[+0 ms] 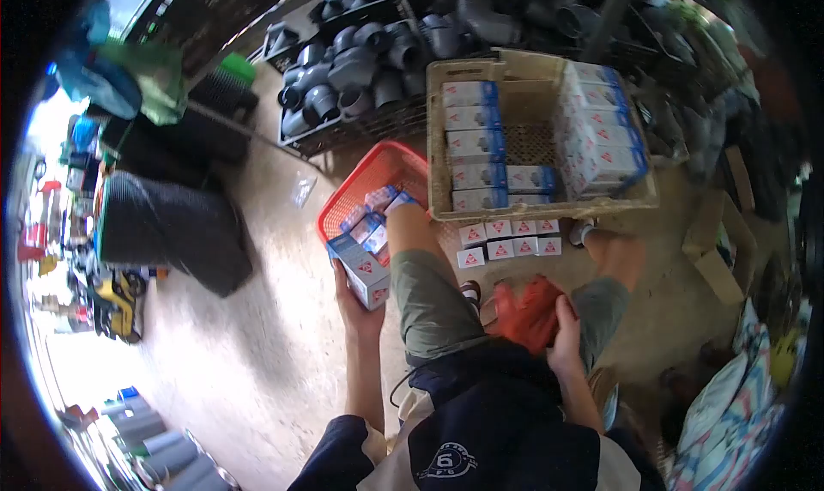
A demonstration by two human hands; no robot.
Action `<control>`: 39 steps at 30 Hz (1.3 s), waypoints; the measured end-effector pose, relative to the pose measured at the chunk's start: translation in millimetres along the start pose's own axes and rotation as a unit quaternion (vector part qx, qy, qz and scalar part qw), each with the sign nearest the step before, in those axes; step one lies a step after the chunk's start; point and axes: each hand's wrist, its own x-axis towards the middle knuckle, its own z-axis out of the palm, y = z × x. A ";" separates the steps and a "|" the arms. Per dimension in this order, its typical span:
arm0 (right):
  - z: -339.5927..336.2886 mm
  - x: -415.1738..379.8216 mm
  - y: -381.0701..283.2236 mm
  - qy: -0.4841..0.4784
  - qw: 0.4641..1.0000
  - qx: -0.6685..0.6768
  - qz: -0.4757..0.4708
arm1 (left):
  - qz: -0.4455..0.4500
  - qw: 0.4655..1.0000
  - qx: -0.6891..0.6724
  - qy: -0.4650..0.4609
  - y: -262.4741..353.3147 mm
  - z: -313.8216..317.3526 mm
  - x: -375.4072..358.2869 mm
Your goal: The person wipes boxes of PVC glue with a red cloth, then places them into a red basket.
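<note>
My left hand point(359, 313) grips a white and blue carton point(360, 272) with a red mark on it, over the near edge of a red plastic basket point(337, 204). Inside that basket lie several blue and white packs point(371, 230), partly covered by my leg. A bunched red cloth point(530, 313) is in my right hand point(564, 335), in front of my lap. Two rows of small white boxes point(499, 248) with red marks rest on the floor. Behind them a beige plastic crate point(542, 212) holds stacks of similar boxes point(474, 145) along both sides.
Dark crates full of grey pipe fittings point(352, 70) stand at the back. A rolled black mesh point(172, 229) is on the left, near grey cylinders point(172, 452). On the right are a cardboard box point(719, 255) and a patterned sack point(725, 414).
</note>
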 end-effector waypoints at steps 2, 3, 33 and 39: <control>-15.0 12.6 -4.1 0.010 0.998 0.049 0.031 | -0.011 0.999 -0.020 0.044 11.7 -73.4 27.9; -19.7 20.6 -6.2 0.015 0.996 0.074 0.045 | -0.033 0.996 -0.040 0.076 16.2 -105.3 40.9; -83.8 58.5 47.7 0.133 0.828 -0.517 0.171 | -0.153 0.640 0.687 0.308 -58.6 -333.5 290.4; -56.8 63.4 43.6 0.125 0.768 -0.599 0.189 | -0.176 0.542 0.819 0.070 -51.9 -307.5 270.9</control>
